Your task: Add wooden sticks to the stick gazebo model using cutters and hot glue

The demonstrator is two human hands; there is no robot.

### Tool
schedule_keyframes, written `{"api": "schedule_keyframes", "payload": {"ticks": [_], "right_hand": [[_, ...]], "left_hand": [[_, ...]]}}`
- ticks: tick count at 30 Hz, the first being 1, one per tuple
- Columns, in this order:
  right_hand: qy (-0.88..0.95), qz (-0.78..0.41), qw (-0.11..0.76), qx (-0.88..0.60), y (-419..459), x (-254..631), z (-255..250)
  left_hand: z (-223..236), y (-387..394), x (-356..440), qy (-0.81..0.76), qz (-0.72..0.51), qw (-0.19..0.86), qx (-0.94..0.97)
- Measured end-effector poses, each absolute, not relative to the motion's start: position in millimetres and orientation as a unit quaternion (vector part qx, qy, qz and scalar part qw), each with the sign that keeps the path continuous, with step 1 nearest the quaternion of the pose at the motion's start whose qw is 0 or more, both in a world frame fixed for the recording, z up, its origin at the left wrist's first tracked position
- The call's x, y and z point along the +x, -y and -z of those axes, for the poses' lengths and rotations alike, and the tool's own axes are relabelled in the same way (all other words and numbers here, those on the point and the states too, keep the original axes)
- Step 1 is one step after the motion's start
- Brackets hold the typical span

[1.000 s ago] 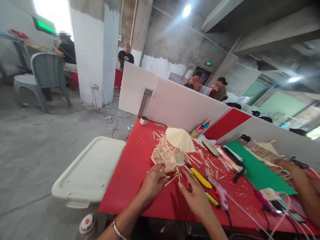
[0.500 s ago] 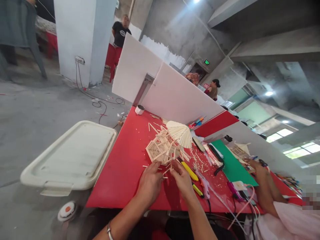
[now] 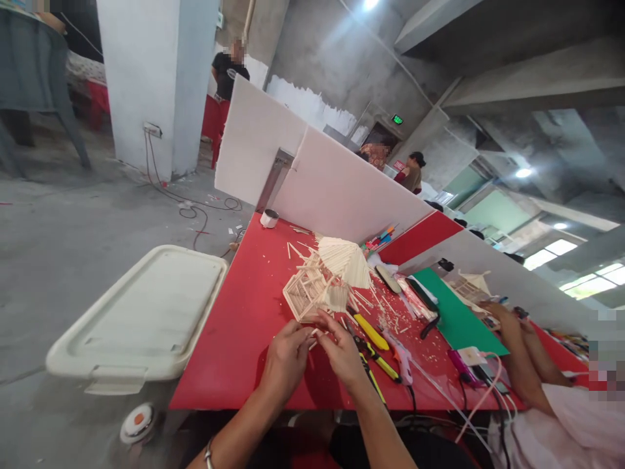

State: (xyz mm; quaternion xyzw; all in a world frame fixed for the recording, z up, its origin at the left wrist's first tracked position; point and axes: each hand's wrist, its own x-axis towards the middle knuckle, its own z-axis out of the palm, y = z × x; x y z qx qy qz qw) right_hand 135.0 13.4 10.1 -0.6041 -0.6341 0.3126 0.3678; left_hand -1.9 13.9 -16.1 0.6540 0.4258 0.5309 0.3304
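Note:
My left hand is closed in a pinch on a short wooden stick, just above the near part of the red table. My right hand meets it there, thumb and finger closed on the same small stick. Right behind my fingers lies a model frame built of thin wooden sticks, with an octagon-like base. A pale fan-shaped stick roof rests at its back, and a smaller stick roof piece sits at its right front. The fingertips partly cover the stick.
Right of my hands lie yellow-handled pliers, a second yellow-and-black tool and a pink glue gun. Loose sticks and scraps spread behind them. A green board and a co-worker's arm are farther right. A white lidded bin stands left.
My right hand has gone from spread fingers to a pinch and moved left to meet my left hand at the stick. The head view has shifted right and down.

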Motion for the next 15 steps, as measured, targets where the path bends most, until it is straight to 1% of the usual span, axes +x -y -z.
{"api": "schedule_keyframes", "payload": {"ticks": [2, 4, 8, 9, 10, 12, 13, 15], "right_hand": [[0.646, -0.307, 0.35, -0.605, -6.7, 138.1, -13.3], [0.642, -0.281, 0.341, -0.626, 2.8, 149.9, -14.9], [0.589, -0.164, 0.333, -0.718, 28.6, 193.1, -10.6], [0.584, -0.102, 0.266, -0.761, 35.0, 204.5, -8.8], [0.574, -0.07, 0.191, -0.793, 40.6, 214.9, -7.3], [0.575, -0.063, 0.068, -0.813, 48.4, 230.9, -6.1], [0.58, -0.073, 0.026, -0.811, 50.6, 236.4, -6.6], [0.591, -0.093, -0.024, -0.801, 51.6, 243.7, -9.6]], "left_hand": [[16.8, -16.5, -2.0, -0.408, -0.556, 0.397, 0.606], [17.3, -19.1, -1.1, -0.425, -0.555, 0.464, 0.544], [12.3, -21.7, 0.6, -0.448, -0.51, 0.591, 0.435], [9.7, -21.7, 0.9, -0.441, -0.503, 0.614, 0.419], [6.8, -21.4, 1.4, -0.432, -0.499, 0.633, 0.404], [0.5, -20.1, 3.1, -0.415, -0.497, 0.666, 0.371], [-2.6, -19.2, 4.5, -0.408, -0.493, 0.682, 0.354], [-8.5, -17.2, 8.0, -0.398, -0.481, 0.711, 0.324]]}}
